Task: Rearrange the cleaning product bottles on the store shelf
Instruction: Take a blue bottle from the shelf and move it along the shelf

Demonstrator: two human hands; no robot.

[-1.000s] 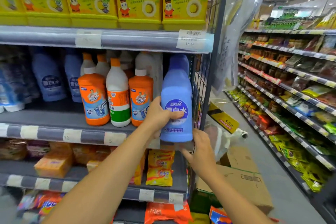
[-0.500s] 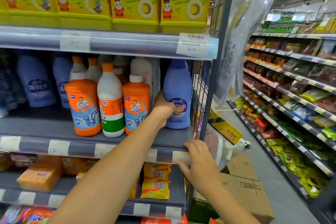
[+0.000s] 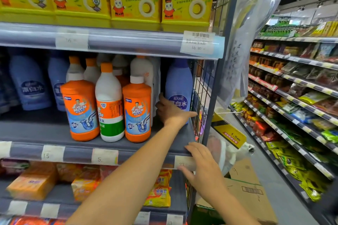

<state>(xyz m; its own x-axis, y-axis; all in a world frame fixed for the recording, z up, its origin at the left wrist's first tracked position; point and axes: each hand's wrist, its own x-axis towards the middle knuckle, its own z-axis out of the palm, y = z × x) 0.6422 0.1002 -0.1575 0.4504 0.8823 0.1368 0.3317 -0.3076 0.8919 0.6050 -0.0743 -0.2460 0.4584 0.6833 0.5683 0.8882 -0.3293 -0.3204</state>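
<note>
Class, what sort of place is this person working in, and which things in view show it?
Likely a supermarket aisle: a barcoded price tag, rows of Mr Muscle bottles, and packaged snacks stacked opposite.

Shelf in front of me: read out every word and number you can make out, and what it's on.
"Mr Muscle": orange bottles
"白猫": yellow packs
"漂白水": left blue bottle
"16 80": upper price tag
"15": lower rail tag
"5.": next rail tag
"1.5m": yellow sign
Other small print: too blurred to read.
</note>
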